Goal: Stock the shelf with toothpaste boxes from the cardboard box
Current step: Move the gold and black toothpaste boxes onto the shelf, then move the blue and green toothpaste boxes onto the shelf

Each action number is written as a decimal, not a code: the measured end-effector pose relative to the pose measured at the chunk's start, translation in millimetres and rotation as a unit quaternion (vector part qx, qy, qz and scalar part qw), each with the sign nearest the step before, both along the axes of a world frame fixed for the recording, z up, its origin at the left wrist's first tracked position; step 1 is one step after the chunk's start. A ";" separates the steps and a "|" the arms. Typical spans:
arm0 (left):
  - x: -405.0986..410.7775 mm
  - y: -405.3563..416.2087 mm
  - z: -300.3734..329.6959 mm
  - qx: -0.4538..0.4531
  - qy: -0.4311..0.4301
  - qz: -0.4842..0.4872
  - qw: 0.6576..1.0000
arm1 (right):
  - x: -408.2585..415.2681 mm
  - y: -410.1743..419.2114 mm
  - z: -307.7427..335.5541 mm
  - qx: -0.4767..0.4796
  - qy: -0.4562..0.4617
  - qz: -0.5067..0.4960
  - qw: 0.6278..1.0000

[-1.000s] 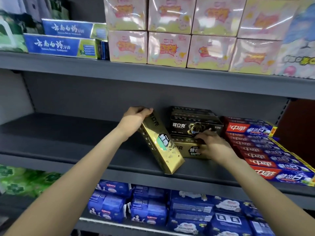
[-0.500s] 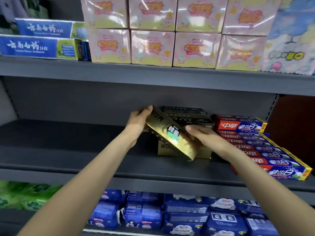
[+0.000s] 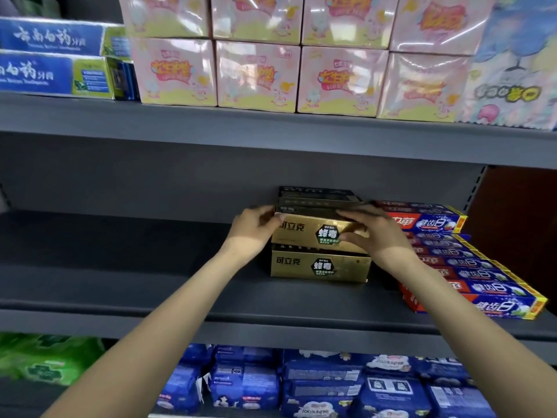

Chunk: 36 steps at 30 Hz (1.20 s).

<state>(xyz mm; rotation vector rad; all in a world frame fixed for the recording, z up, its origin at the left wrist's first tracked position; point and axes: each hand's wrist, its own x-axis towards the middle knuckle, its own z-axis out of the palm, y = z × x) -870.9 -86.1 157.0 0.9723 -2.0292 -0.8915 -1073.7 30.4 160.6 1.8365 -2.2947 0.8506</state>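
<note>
Gold toothpaste box [image 3: 313,235] held at both ends, on top of another gold box [image 3: 319,267].
Left hand [image 3: 253,233] and right hand [image 3: 373,233] curled around it, on the gray shelf [image 3: 150,267] beside red-and-blue toothpaste boxes [image 3: 470,267].

hidden: gold box [image 3: 313,233] ends (under both hands) | blurred: pink packs [image 3: 256,73]

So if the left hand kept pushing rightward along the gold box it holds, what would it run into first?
Probably the right hand, which grips the other end of the same upper gold toothpaste box that the left hand holds. Beyond it lie the red and blue toothpaste boxes; depth is unclear.
</note>
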 end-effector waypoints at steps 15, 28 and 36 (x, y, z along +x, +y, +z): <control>32.3 10.0 4.7 -0.197 -0.166 0.006 0.966 | 77.8 -9.1 -4.4 -0.009 0.017 -0.051 0.998; 174.4 56.3 -2.2 -0.416 -0.291 0.041 0.861 | 256.2 11.7 -12.0 -0.034 -0.018 0.013 0.999; 343.0 113.8 -55.4 -0.229 -0.335 0.102 0.908 | 403.6 44.3 -71.1 0.064 -0.074 0.093 0.991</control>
